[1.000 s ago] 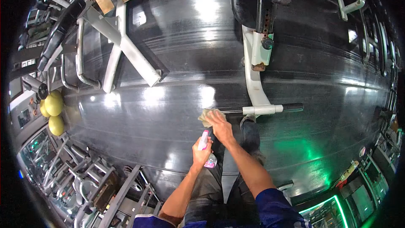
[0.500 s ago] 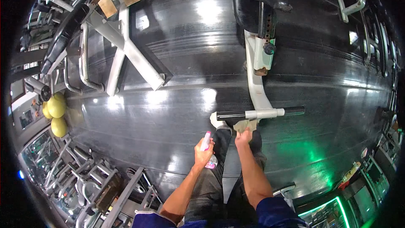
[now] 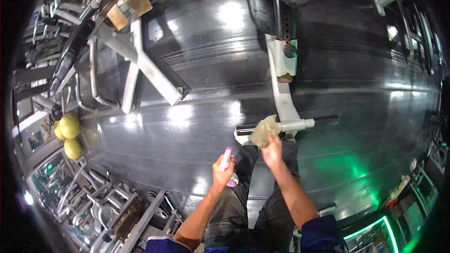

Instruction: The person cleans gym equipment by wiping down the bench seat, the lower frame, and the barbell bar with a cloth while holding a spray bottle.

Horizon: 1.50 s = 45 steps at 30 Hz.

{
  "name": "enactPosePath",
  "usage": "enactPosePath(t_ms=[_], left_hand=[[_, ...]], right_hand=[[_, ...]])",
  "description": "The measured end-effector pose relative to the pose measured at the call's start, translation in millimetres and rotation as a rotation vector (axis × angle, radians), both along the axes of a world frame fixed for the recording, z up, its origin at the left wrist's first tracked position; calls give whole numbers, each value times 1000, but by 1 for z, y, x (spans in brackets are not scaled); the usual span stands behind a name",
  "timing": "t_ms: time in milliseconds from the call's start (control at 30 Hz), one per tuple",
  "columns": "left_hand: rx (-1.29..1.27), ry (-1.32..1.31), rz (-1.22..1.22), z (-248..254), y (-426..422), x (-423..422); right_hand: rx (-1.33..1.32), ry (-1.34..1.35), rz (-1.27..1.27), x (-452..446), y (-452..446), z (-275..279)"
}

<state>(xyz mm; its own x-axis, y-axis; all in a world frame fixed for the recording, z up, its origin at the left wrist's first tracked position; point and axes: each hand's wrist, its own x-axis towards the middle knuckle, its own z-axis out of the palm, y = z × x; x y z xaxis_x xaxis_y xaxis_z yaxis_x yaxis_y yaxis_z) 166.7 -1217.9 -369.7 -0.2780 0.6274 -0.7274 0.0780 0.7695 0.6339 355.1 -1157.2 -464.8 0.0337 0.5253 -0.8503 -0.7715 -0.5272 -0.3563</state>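
My left hand is wrapped round a pink and white spray bottle, held upright above my left leg. A yellowish cloth is pinched in my right hand, its loose part spread over the black-gripped crossbar of a white machine frame. Whether the cloth touches the bar or hangs just above it, I cannot tell. The bar's white middle and black right end show beside the cloth. From the crossbar a white curved beam runs up to a black padded seat.
A white angled machine frame stands on the dark floor at the upper left. Yellow balls are at the far left. More gym machines line both sides, with a green-lit frame at the lower right.
My right hand and the cloth went from the bar's left end to below its middle, then slightly up and left over the bar. My left hand has barely moved, still holding the bottle.
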Motion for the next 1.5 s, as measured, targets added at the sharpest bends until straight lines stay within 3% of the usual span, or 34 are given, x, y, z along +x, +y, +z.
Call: enactPosePath(t_ms=[33,100,167,233,300,333,467,567,633,700,800,900,933,967,1033,1100,1133,1167,1233,1267,1367,1400,1500], left_hand=[[27,83,-62,0,1,3],[70,146,-98,3,6,16],[125,194,-240,-2,3,26],[206,272,-505,-6,7,35],[235,262,-485,-5,17,52],[251,258,-476,-4,23,59],[242,264,-468,1,44,73],[221,237,-378,8,52,85],[154,180,-265,8,48,91],[139,148,-229,5,38,94],[71,42,-20,12,34,106],[36,-21,155,7,17,111],[3,-22,156,4,12,110],[8,-30,151,0,6,108],[14,-56,136,-4,-3,106],[8,-65,147,-3,-6,104],[6,-80,155,-3,-5,102],[6,-100,165,-1,-4,102],[-10,-74,140,2,3,102],[-13,-73,137,2,5,101],[-38,-78,119,0,4,97],[-43,-80,106,0,6,95],[-53,-110,71,-2,11,93]], right_hand=[[168,-142,126,14,8,0],[268,-843,676,44,43,19],[713,-1309,839,64,64,2],[824,-1340,1108,71,70,-12],[891,-1379,1374,60,66,-36],[713,-1391,1521,52,72,-47],[267,-1222,1717,39,95,-61],[607,-1358,1601,41,76,-38],[870,-1483,1211,55,43,-34],[893,-1277,1182,75,16,-10],[365,-853,1241,94,-5,17],[-174,-696,1017,91,-34,-39],[-271,-473,681,90,-76,-116],[-395,-62,297,85,-56,-102],[-413,86,36,72,-49,-126],[-311,103,50,60,-42,-149],[-326,203,-151,47,-42,-156],[-356,115,-142,42,-36,-139],[-322,228,-40,54,-34,-111],[-409,184,-35,57,-13,-60],[-52,-48,241,63,-1,-10],[96,-551,664,64,25,18],[686,-1367,986,52,72,31]])
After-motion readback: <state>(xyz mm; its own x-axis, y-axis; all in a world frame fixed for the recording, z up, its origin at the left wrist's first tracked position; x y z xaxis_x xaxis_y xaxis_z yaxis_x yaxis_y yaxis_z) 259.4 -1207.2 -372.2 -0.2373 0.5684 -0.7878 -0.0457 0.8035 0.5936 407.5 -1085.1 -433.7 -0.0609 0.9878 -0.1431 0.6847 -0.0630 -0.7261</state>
